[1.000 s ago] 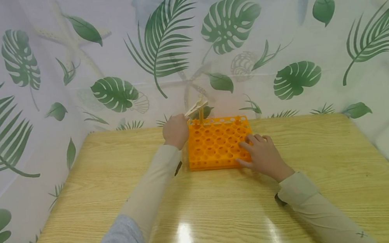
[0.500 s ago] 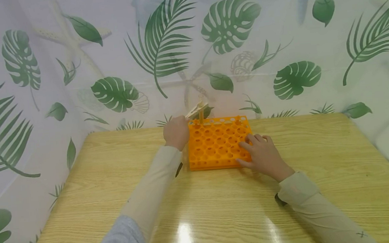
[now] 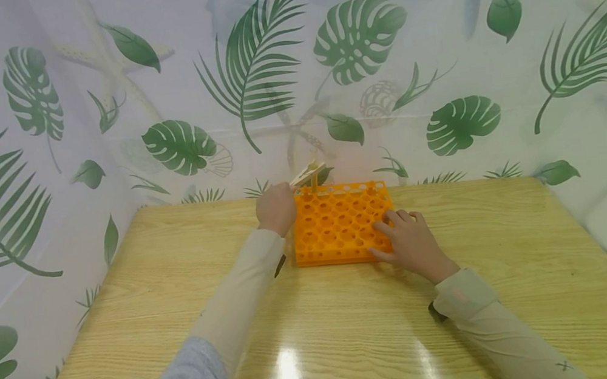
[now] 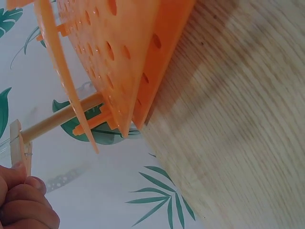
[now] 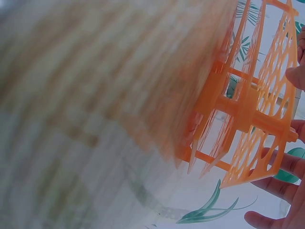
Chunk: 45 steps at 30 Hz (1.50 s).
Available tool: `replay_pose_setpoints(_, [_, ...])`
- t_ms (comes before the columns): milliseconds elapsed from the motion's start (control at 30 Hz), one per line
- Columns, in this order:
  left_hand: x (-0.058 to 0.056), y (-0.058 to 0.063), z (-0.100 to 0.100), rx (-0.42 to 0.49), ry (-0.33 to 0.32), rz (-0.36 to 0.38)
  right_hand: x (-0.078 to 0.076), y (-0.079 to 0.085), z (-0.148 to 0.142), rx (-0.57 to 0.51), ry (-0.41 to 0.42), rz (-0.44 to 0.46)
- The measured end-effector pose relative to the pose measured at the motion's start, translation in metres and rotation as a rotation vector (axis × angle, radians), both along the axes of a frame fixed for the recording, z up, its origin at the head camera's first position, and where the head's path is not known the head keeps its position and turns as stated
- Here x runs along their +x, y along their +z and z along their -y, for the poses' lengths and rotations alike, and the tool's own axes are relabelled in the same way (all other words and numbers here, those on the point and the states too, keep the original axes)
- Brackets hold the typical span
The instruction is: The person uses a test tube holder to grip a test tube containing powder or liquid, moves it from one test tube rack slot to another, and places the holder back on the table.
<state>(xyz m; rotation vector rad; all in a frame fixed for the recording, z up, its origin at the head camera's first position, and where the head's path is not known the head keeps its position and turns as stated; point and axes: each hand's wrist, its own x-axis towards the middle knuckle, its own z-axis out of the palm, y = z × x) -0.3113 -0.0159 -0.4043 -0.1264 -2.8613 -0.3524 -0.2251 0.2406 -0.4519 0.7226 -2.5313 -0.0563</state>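
**Dipping slightly on the left, holding steady on the right**

Head view: Grips a wooden clip (image 3: 300,179) with the left hand (image 3: 276,207), just left of the frame's centre. Sits only a touch lower than a second ago, with hand and clip alike. Keeps the tube (image 3: 314,184) in the clip, nearly upright at the back left corner of the orange rack (image 3: 334,212), near the centre of the frame. Rests the right hand (image 3: 413,246) on the rack's right end, right of centre, with fingers spread and loosely bent. Shows no visible shift since then in that hand, or in the rack on the table (image 3: 344,326). Judging by so small a change, probably amounts to steadying or easing down the tube, not to releasing it.

Left wrist view: Pinches the clip between thumb and fingers at lower left. Shows the tube running from there into the rack at upper centre, but hides its lower end.

Right wrist view: Catches the rack at upper right, with fingers spread about its edge. Seems to brace rather than grasp. Gives no clear look at the tube.
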Motion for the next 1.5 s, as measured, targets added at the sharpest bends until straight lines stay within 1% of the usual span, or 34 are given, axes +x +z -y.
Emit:
replay_pose_setpoints(233, [0.000,0.000,0.000,-0.004,0.006,0.033,0.000,-0.001,0.000,0.002,-0.013,0.016])
replay_pose_setpoints(400, [-0.002,-0.004,0.000,-0.005,0.003,0.019,-0.002,-0.003,-0.001,0.014,-0.015,0.003])
replay_pose_setpoints(567, [-0.002,-0.006,0.001,0.001,0.002,0.012,-0.002,-0.003,-0.001,0.009,-0.008,-0.008])
replay_pose_setpoints(733, [-0.002,-0.006,0.000,0.010,0.008,0.029,-0.001,-0.002,-0.001,0.006,-0.011,0.001])
replay_pose_setpoints(1033, [-0.002,-0.008,-0.002,-0.011,0.014,0.062,0.000,0.000,0.000,0.001,-0.009,0.009])
replay_pose_setpoints(1233, [-0.003,-0.009,-0.002,0.015,0.017,0.080,0.000,-0.001,0.000,0.011,-0.013,0.013])
replay_pose_setpoints(1500, [-0.002,-0.010,-0.002,0.018,0.024,0.072,0.001,0.000,0.000,0.002,-0.004,0.013])
